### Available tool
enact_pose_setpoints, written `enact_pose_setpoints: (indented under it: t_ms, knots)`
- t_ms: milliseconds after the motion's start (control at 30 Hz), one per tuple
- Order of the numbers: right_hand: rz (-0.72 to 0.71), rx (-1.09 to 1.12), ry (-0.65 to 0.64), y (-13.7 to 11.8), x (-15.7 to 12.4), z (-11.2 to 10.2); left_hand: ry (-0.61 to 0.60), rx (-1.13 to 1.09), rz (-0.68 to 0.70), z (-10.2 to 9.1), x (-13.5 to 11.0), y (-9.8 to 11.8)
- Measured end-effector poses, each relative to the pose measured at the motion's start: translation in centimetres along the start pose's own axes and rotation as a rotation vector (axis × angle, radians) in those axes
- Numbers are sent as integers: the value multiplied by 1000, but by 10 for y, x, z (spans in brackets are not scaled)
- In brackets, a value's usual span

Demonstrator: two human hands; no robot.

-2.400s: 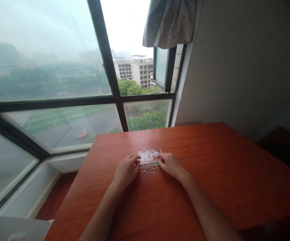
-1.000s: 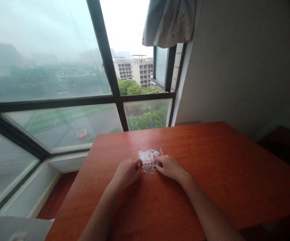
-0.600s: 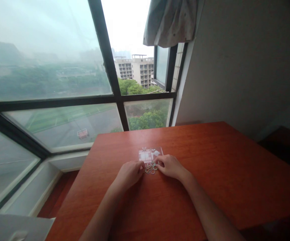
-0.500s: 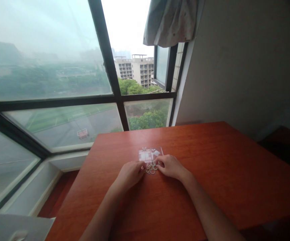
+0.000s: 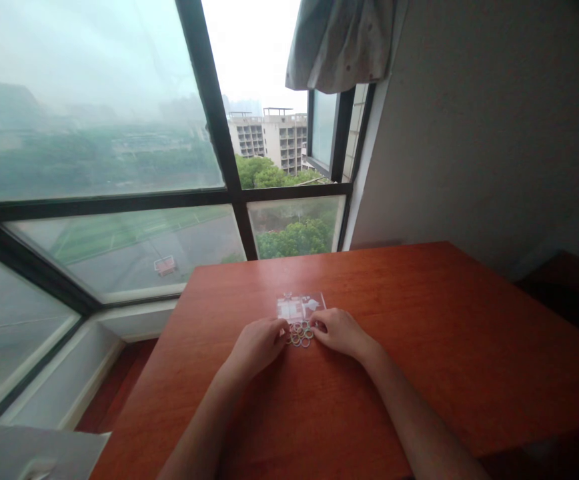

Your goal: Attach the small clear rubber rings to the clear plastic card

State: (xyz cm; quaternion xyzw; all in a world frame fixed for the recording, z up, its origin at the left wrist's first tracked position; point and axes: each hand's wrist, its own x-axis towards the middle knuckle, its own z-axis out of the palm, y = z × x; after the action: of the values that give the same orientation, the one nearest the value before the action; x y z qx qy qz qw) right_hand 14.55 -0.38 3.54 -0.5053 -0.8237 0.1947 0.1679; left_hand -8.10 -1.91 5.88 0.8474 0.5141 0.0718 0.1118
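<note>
A small pile of pastel-coloured rings [image 5: 299,335], perhaps hair ties, lies on the reddish-brown table. Just beyond it is a clear, flat plastic packet [image 5: 292,308] with white printing. My left hand [image 5: 259,343] rests at the pile's left side, its fingers curled and the fingertips touching the edge of the rings. From the right, my right hand [image 5: 340,331] bends over the other side of the pile, thumb and forefinger drawn together at the rings. Whatever sits between the fingertips of either hand is too small and hidden to make out.
The wooden table [image 5: 419,320] reaches to the window wall at its far side. Dark window frames [image 5: 169,200] stand beyond and to the left, with one sash [image 5: 325,130] swung outward. A curtain [image 5: 342,47] hangs above. A plain wall [image 5: 469,147] rises on the right.
My left fingertips have shifted slightly, and the pinkish bit seen at them before no longer shows. The rings lie a little differently. My right hand has hardly moved.
</note>
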Motion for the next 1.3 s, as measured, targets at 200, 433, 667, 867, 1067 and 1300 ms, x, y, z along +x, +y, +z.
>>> enact_pose_setpoints:
  t_ms: [200,433,667,867,1067,1300]
  knots:
    - [-7,13,8,-1,0,0,9,-3,-4,0,0,-1]
    - [-15,45,11,-4,0,-3,-6,-1,-10,-5,-1,3]
    - [-9,15,5,-6,0,-3,-20,-2,-24,-8,0,4]
    - [-16,11,-9,-6,0,-1,-11,0,-25,-6,0,6]
    - [-22,16,-8,-7,0,-1,-2,-2,-15,0,2,9]
    - [-35,83,63,-12,4,-1,12,-8,-14,2,2,8]
